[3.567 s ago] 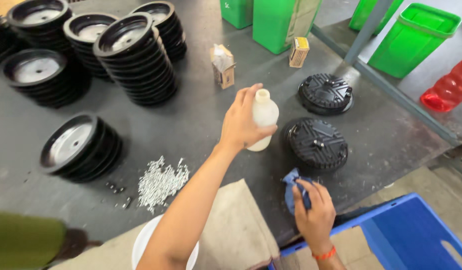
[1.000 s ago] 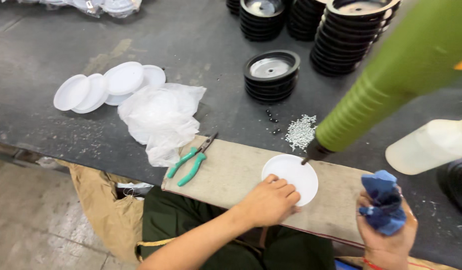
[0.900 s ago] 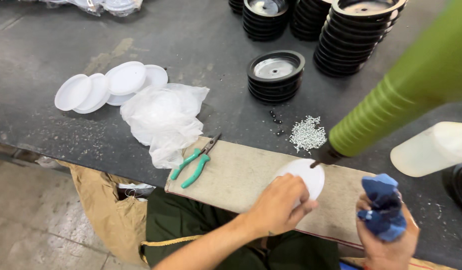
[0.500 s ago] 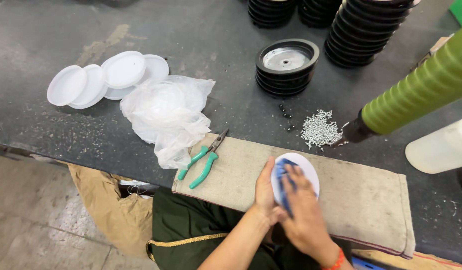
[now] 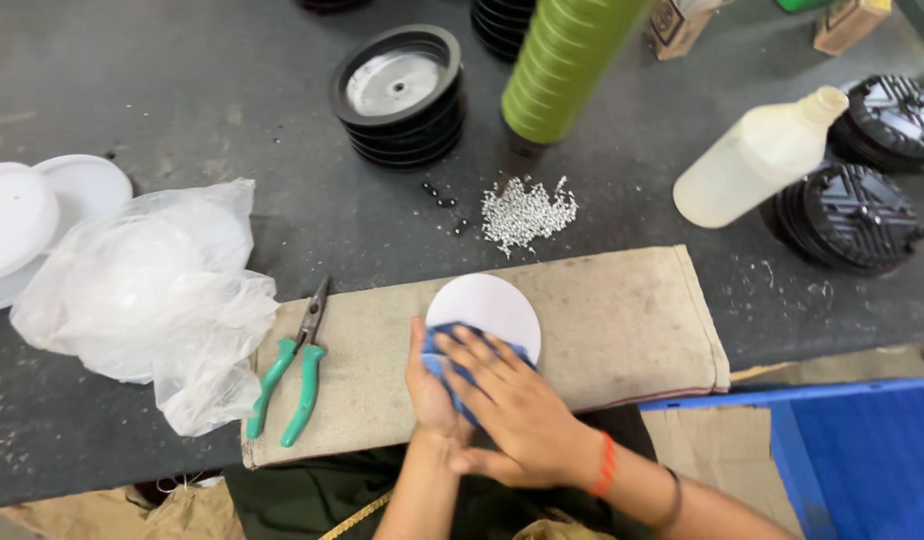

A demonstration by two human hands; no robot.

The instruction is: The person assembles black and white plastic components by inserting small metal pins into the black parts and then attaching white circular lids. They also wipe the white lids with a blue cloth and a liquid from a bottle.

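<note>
- Compared with half a second earlier, the same press of both hands on the disc is seen, though the view has swung to the right, so that the pale plastic bottle and the black ribbed round covers at the table's right end are now taken in.
- A second ago the blue crumpled cloth was held up in the right hand, clear of the work; it is now pressed flat on the round white plastic disc.
- The right hand is laid over the cloth with fingers spread and flattened, so the cloth is pinned beneath the palm rather than gripped in a fist.
- The left hand is set at the disc's near left edge, its fingers bent against the rim and partly hidden under the right hand; how firmly the disc is clasped cannot be told.
- The disc is lying on a coarse tan felt mat spread along the near edge of the dark grey worktable.
- Green-handled metal pliers are rested on the mat's left part, well apart from the disc.
- A crinkled translucent plastic bag is heaped left of the mat, with smooth white plastic lids beyond it.
- A heap of small shiny metal screws is scattered just behind the mat, below a green ribbed cylinder.
- A stack of black rubber-rimmed wheels with grey metal hubs is stood farther back.
</note>
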